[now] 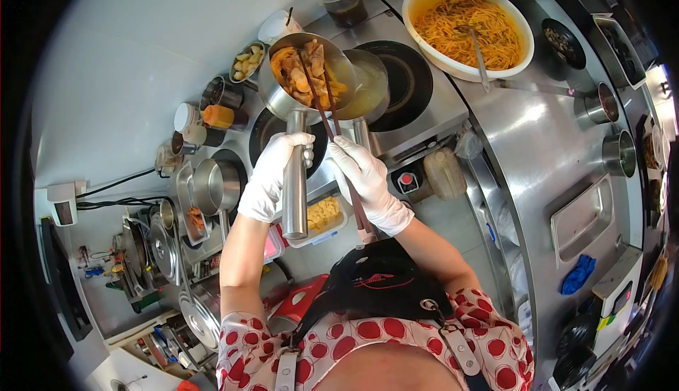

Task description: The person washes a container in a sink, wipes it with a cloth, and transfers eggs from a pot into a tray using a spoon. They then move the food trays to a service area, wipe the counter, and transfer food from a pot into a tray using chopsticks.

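Observation:
My left hand [272,179], in a white glove, is wrapped round the long metal handle of a saucepan [296,210]. The saucepan is raised and tilted, with brown chunks of food [304,72] and orange pieces inside. My right hand [364,182], also gloved, grips a pair of long dark chopsticks [320,104], whose tips reach into the food. Right beside the saucepan, partly hidden by it, stands a second pot [375,83] holding cloudy yellowish liquid. Below the saucepan a round black hob plate [260,133] shows in part.
A large white bowl of orange noodles [417,5] with a ladle stands at the back right. Another hob plate [410,83] lies right of the pots. Jars [185,116] and a bowl of pale yellow pieces [247,62] line the wall. An empty saucepan [216,186] sits at left.

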The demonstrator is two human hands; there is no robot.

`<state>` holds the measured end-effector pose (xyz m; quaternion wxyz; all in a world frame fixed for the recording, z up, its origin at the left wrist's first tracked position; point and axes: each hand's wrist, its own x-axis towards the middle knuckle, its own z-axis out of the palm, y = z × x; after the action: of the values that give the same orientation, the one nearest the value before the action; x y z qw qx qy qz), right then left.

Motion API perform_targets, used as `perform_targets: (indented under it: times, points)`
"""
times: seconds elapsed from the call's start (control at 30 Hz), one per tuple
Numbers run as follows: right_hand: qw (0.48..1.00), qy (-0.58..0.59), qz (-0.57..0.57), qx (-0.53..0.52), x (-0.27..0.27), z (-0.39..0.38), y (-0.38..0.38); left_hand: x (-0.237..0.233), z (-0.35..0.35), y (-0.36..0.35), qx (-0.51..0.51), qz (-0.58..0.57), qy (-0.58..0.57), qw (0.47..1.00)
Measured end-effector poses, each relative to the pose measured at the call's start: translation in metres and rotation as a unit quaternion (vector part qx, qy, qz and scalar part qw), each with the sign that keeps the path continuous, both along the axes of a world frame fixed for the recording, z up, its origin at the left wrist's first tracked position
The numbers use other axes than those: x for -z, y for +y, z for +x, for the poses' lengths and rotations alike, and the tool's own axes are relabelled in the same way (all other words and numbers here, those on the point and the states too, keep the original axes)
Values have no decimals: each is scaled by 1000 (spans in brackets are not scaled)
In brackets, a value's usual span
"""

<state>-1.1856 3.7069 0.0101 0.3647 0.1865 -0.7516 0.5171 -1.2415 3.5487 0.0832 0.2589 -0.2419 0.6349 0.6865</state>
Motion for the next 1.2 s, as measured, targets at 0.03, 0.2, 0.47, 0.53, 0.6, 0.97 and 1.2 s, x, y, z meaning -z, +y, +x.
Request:
perform_targets:
  times: [0.03,0.2,0.47,0.53,0.6,0.97,1.2]
  points:
    - [1000,0,0,1,0,0,0,-1,-1,1,1,0,0,1000]
    - [999,0,-36,0,3,-2,-1,-5,-5,2,7,-71,4,997]
    - [999,-2,-53,8,2,-2,-4,-8,-9,6,3,-87,7,996]
    - [999,-1,-53,9,3,-2,-4,-11,-8,8,2,-88,9,996]
    - [997,-5,-71,7,5,-2,-5,-13,-9,10,12,-108,5,994]
    - [995,-15,-102,20,6,1,-6,-21,-11,21,23,-150,-1,988]
    - [991,-20,-128,25,8,4,-5,-18,-10,27,24,-166,-6,986]
